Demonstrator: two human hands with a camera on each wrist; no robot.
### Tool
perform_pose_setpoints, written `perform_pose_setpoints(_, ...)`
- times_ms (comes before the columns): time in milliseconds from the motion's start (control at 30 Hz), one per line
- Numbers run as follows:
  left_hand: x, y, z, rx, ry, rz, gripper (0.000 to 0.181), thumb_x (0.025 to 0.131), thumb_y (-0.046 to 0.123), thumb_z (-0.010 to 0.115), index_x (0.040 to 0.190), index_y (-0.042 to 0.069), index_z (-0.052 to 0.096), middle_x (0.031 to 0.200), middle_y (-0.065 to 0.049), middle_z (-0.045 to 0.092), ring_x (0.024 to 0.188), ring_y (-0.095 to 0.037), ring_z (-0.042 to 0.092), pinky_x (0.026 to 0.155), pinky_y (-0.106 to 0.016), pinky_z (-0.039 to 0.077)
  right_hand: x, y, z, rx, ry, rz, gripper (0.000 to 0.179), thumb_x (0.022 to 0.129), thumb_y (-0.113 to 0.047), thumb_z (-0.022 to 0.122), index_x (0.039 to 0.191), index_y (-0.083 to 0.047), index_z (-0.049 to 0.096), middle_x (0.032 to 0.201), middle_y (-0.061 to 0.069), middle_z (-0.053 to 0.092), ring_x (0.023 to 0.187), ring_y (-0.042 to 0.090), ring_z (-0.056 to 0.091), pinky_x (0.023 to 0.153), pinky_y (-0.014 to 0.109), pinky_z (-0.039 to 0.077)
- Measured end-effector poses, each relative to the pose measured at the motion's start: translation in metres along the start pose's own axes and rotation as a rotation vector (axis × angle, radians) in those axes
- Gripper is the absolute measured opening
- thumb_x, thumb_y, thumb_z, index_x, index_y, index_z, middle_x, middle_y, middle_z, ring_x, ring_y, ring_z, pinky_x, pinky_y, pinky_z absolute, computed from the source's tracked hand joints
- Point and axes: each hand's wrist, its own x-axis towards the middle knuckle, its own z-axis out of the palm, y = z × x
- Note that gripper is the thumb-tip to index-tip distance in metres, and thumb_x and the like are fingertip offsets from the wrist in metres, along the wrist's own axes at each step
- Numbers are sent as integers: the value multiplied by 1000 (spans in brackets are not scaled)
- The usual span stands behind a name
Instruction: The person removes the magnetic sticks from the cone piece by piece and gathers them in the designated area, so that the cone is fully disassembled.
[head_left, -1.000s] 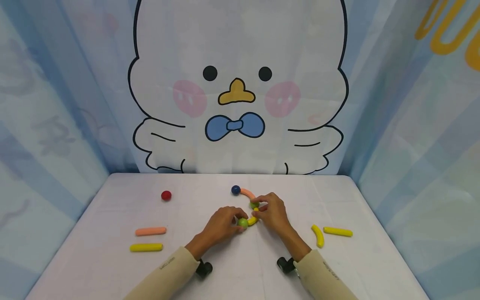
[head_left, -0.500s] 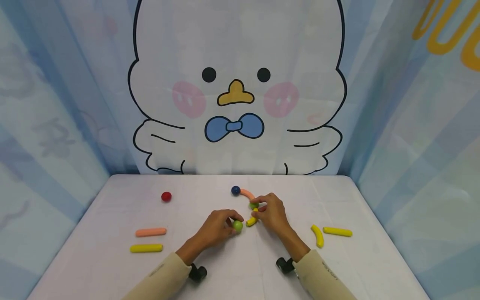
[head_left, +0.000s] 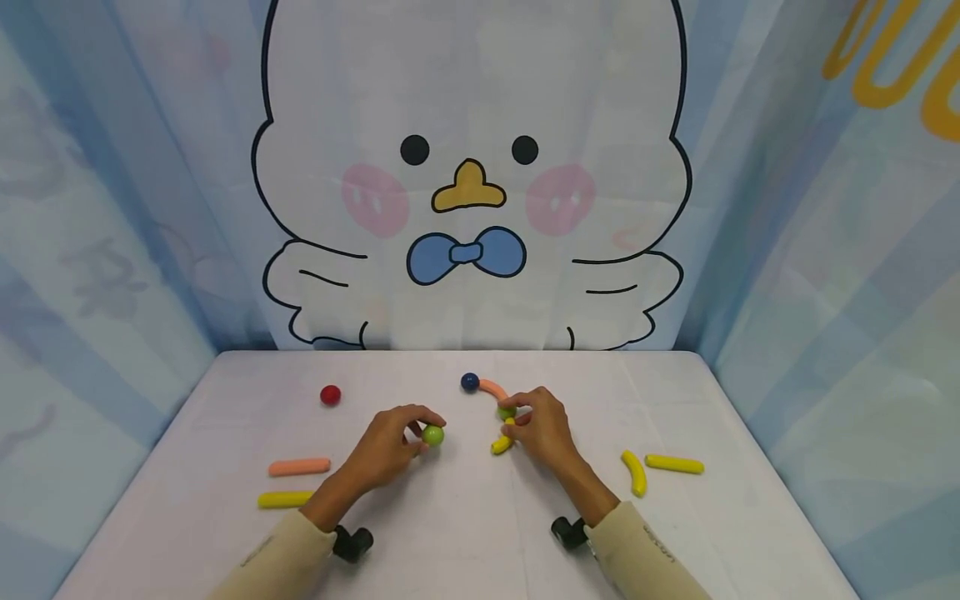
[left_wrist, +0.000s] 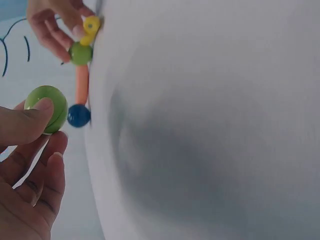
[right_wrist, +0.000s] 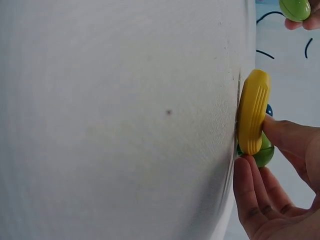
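My left hand (head_left: 386, 446) pinches a green ball (head_left: 432, 435) between thumb and fingers, raised over the table in the left wrist view. My right hand (head_left: 547, 425) grips the joint of a small chain, thumb on a curved yellow rod (right_wrist: 254, 110) and fingers round a second green ball (left_wrist: 80, 53). Beyond that ball, a curved orange rod (head_left: 492, 388) runs to a dark blue ball (head_left: 470, 382). The yellow rod's near end points toward me with nothing attached. The right fingers partly cover the second green ball.
On the left of the white table (head_left: 450, 533) lie a red ball (head_left: 330, 396), a straight orange rod (head_left: 299, 467) and a straight yellow rod (head_left: 283, 499), partly behind the left wrist. To the right are another curved yellow rod (head_left: 634, 473) and a straight yellow one (head_left: 675, 464).
The left hand has pulled its green ball off the curved yellow rod's near end and carried it leftward. My right hand stays almost still on the chain.
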Motion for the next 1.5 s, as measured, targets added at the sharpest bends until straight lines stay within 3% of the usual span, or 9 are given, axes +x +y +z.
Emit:
perform_pose_setpoints(300, -8, -21, -27, 19, 69, -47, 42, 89, -3, 81, 122, 23, 76, 121, 5, 74, 107, -18, 64, 85, -27, 55, 0, -1, 0, 3, -1, -8, 32, 84, -6, 90, 113, -18, 82, 112, 7, 64, 86, 16, 67, 77, 26, 63)
perform_pose_setpoints(700, -18, -45, -73, 75, 160, -60, 40, 91, -1, 80, 127, 16, 74, 120, -5, 74, 101, -25, 65, 82, -31, 55, 2, -2, 1, 3, 1, -13, 31, 84, -7, 90, 112, -20, 83, 111, 7, 63, 86, 16, 65, 76, 26, 62)
perform_pose_setpoints(967, -26, -54, -98, 111, 235, -60, 40, 90, -1, 81, 127, 12, 73, 115, -8, 74, 106, -28, 65, 80, -20, 53, 0, -1, 0, 7, -3, -1, 31, 85, -7, 89, 113, -19, 83, 112, 8, 63, 87, 17, 65, 75, 26, 61)
perform_pose_setpoints(1267, -28, -68, -121, 193, 308, -51, 41, 89, -1, 82, 129, 9, 72, 124, -15, 75, 104, -32, 69, 80, -28, 56, -3, -1, 1, 2, -9, 13, 31, 85, -6, 89, 113, -18, 82, 113, 8, 63, 88, 17, 66, 77, 26, 63)
perform_pose_setpoints(1500, -26, -84, -136, 205, 328, -75, 39, 91, -3, 79, 129, 5, 71, 124, -21, 73, 104, -37, 68, 85, -51, 61, -3, -2, 2, -6, -1, 11, 31, 84, -5, 89, 112, -18, 83, 113, 9, 63, 88, 17, 65, 76, 26, 62)
